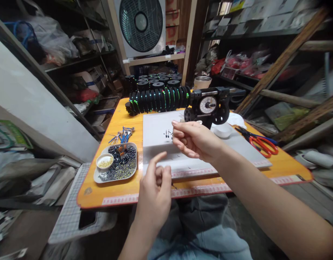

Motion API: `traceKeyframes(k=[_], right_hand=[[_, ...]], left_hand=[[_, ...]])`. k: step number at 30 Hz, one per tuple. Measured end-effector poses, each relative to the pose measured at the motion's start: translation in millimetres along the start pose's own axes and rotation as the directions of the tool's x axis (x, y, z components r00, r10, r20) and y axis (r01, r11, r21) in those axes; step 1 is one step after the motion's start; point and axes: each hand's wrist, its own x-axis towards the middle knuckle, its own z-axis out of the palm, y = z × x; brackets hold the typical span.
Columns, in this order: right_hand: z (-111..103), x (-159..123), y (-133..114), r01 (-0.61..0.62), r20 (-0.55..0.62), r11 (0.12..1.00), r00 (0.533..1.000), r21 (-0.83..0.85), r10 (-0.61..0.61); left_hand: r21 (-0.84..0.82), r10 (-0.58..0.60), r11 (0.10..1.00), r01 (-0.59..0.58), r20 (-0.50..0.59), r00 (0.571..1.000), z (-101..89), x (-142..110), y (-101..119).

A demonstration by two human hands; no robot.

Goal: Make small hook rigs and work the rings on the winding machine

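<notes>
My right hand (195, 139) hovers over the white board (155, 126) on the small orange table (115, 191). Its fingers are curled together, and whether anything thin lies between them I cannot make out. A few tiny dark parts (168, 134) lie on the board just left of its fingertips. My left hand (155, 189) is raised over the table's near edge, index finger lifted, the other fingers curled round something small and dark that I cannot name. A grey tray (116, 164) of small dark and brass parts, with a little white dish, sits left of it.
A black hand-cranked winder with a dial (210, 106) and a row of black spools (158, 99) stand at the table's back. Red-handled scissors (260, 142) lie at the right. Small blue tools (123, 135) lie above the tray. Cluttered shelves and a fan (142, 25) surround the table.
</notes>
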Motion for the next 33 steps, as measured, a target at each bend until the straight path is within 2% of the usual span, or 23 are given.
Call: traceKeyframes(k=[2, 4, 6, 9, 12, 14, 16, 19, 22, 25, 33], right_hand=[[0.8, -1.2, -2.4, 0.001, 0.020, 1.000, 1.000, 0.000, -0.001], [1.1, -2.3, -3.9, 0.009, 0.037, 1.000, 0.999, 0.003, -0.009], [0.7, -3.1, -4.2, 0.011, 0.046, 1.000, 0.999, 0.006, -0.011], [-1.4, -3.1, -2.2, -0.017, 0.031, 0.999, 0.999, 0.051, 0.016], [-3.8, -1.8, 0.7, -0.048, 0.005, 0.986, 0.999, 0.160, 0.048], [-4.3, -0.7, 2.0, -0.066, 0.011, 0.973, 0.998, 0.221, 0.065], [-3.7, 0.2, 2.4, -0.083, 0.034, 0.965, 0.996, 0.250, 0.077], [-1.7, 1.2, 2.4, -0.088, 0.035, 0.961, 0.996, 0.263, 0.082], [-0.8, 1.7, 2.4, -0.092, -0.003, 0.957, 0.995, 0.275, 0.097], [-1.0, 1.9, 3.2, -0.102, -0.023, 0.957, 0.993, 0.273, 0.112], [-1.2, 2.7, 5.1, -0.093, -0.026, 0.957, 0.994, 0.275, 0.104]], left_hand=[[0.005, 0.106, 0.994, -0.106, -0.029, 0.994, 4.3, 20.7, 8.0], [0.021, 0.207, 0.978, -0.207, 0.004, 0.978, 8.6, 37.3, 12.7], [0.004, 0.259, 0.966, -0.260, 0.038, 0.965, 11.6, 46.6, 14.7], [0.005, 0.307, 0.952, -0.307, 0.044, 0.951, 10.7, 44.9, 13.5], [0.054, 0.343, 0.937, -0.346, 0.064, 0.937, 3.1, 28.1, 8.2], [-0.058, 0.255, 0.967, -0.249, 0.135, 0.958, -2.6, 13.1, 3.2], [-0.259, 0.176, 0.958, -0.120, 0.204, 0.963, -6.4, -1.0, -1.7], [-0.470, 0.109, 0.881, 0.047, 0.299, 0.948, -6.5, -17.4, -7.6], [-0.570, 0.007, 0.790, 0.226, 0.376, 0.927, -3.0, -28.8, -13.4], [-0.641, -0.069, 0.665, 0.384, 0.459, 0.886, -0.1, -36.8, -20.8], [-0.707, -0.112, 0.492, 0.507, 0.526, 0.843, 4.4, -44.9, -33.1]])
